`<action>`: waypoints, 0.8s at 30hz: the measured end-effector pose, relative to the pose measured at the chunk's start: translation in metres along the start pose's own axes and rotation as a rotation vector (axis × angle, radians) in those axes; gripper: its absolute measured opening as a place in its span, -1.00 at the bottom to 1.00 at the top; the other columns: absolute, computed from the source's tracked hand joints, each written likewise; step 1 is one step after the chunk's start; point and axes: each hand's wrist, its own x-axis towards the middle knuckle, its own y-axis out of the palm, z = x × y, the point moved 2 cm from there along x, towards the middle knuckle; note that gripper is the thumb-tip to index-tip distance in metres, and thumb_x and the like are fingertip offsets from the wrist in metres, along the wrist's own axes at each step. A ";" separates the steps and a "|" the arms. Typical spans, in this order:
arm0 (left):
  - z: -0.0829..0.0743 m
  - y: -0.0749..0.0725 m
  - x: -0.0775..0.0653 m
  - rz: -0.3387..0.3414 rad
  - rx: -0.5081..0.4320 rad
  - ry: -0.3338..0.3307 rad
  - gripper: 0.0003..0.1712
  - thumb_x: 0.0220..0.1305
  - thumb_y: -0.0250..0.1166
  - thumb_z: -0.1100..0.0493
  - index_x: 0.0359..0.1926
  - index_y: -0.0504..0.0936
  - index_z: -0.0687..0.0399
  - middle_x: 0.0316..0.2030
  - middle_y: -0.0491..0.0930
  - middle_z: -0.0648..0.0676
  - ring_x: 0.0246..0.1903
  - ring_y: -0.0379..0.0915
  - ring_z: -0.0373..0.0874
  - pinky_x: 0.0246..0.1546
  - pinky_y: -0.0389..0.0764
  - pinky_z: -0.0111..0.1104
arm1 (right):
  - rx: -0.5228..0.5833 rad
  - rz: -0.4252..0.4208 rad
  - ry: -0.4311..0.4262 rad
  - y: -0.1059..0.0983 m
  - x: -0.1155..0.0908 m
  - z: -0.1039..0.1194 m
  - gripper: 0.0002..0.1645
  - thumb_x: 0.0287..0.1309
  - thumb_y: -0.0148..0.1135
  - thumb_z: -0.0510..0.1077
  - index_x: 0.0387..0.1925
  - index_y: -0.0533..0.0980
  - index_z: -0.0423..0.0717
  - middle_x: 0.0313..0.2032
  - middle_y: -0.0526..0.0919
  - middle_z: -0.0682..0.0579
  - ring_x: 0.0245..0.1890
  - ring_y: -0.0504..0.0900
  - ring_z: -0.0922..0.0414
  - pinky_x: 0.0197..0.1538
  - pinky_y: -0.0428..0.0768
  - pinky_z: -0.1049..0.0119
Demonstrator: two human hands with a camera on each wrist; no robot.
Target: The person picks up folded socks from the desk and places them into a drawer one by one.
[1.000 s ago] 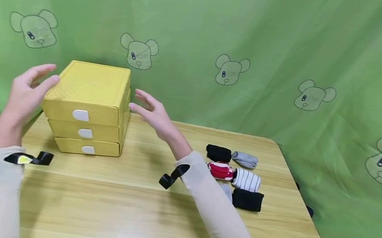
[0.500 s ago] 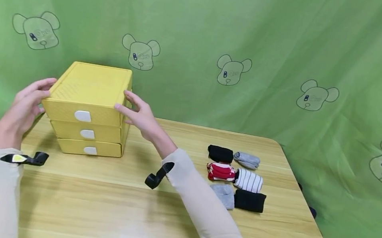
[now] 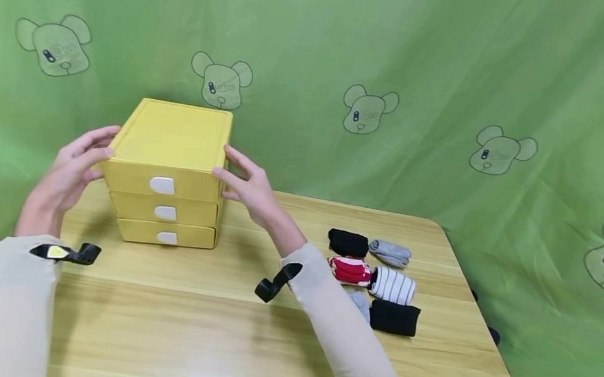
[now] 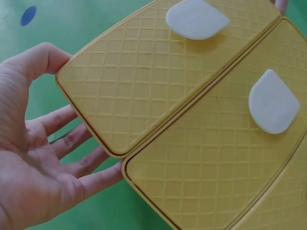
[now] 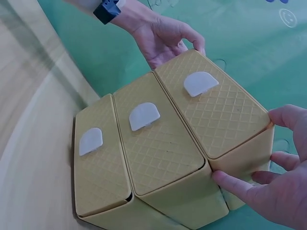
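Observation:
A yellow three-drawer storage box (image 3: pixel 174 133) with white half-round tabs and a waffle-patterned front stands on the table at left of centre. My left hand (image 3: pixel 68 173) presses its left side near the top. In the left wrist view that hand's thumb meets a corner of the top drawer (image 4: pixel 110 96), with the other fingers spread along the side. On the right side, my right hand (image 3: pixel 252 191) presses with fingers extended, its thumb at the front top corner. All three drawers are pushed in, and the right wrist view shows both hands flanking the top drawer.
Folded socks lie in pairs on the wooden table (image 3: pixel 192 327) at right: black (image 3: pixel 348 243), grey (image 3: pixel 389 253), red and white (image 3: pixel 349 270), striped white (image 3: pixel 393 285), and another black one (image 3: pixel 394 317). A green curtain (image 3: pixel 310 37) hangs behind.
Both hands have come in from either side onto the top of the storage box. Over the last half second the box has shifted to the right with them.

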 end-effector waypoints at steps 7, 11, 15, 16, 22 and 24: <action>0.008 0.030 0.009 -0.010 0.103 -0.040 -0.35 0.50 0.17 0.22 0.54 0.25 0.03 0.17 0.46 -0.16 0.07 0.41 -0.30 -0.01 0.50 -0.43 | 0.034 -0.008 0.012 -0.034 -0.010 0.000 -0.24 0.38 0.28 -0.12 0.53 0.27 0.14 0.56 0.21 0.02 0.45 0.39 -0.03 0.19 0.69 0.11; 0.013 0.049 0.015 -0.013 0.160 -0.054 -0.33 0.50 0.19 0.15 0.55 0.24 0.00 0.17 0.43 -0.20 0.10 0.37 -0.30 0.08 0.37 -0.29 | 0.048 -0.022 0.024 -0.053 -0.018 0.000 -0.25 0.37 0.28 -0.13 0.52 0.28 0.14 0.56 0.21 0.02 0.44 0.40 -0.04 0.22 0.67 0.06; 0.019 0.067 0.020 -0.012 0.191 -0.060 -0.32 0.49 0.19 0.10 0.55 0.24 -0.01 0.17 0.41 -0.21 0.12 0.36 -0.30 0.12 0.33 -0.21 | 0.046 -0.032 0.031 -0.072 -0.029 0.000 -0.25 0.38 0.26 -0.13 0.53 0.27 0.16 0.57 0.19 0.03 0.45 0.38 -0.04 0.26 0.64 0.02; 0.021 0.072 0.022 -0.010 0.198 -0.061 -0.32 0.49 0.19 0.09 0.55 0.23 -0.02 0.18 0.41 -0.20 0.12 0.35 -0.30 0.12 0.34 -0.22 | 0.045 -0.032 0.033 -0.077 -0.031 -0.001 -0.25 0.38 0.26 -0.12 0.53 0.26 0.16 0.57 0.18 0.03 0.46 0.37 -0.04 0.27 0.63 0.02; 0.031 0.097 0.032 0.000 0.220 -0.076 -0.31 0.48 0.19 0.08 0.55 0.23 -0.05 0.24 0.38 -0.14 0.15 0.37 -0.28 0.22 0.35 -0.17 | 0.036 -0.045 0.037 -0.103 -0.045 -0.001 -0.23 0.39 0.25 -0.12 0.54 0.24 0.17 0.58 0.16 0.03 0.48 0.33 -0.04 0.30 0.60 0.01; 0.033 0.104 0.034 0.004 0.225 -0.080 -0.32 0.49 0.18 0.08 0.55 0.23 -0.06 0.27 0.37 -0.10 0.17 0.36 -0.26 0.27 0.34 -0.11 | 0.035 -0.046 0.035 -0.111 -0.049 0.000 -0.24 0.40 0.23 -0.13 0.55 0.23 0.17 0.58 0.16 0.03 0.49 0.31 -0.04 0.31 0.60 0.00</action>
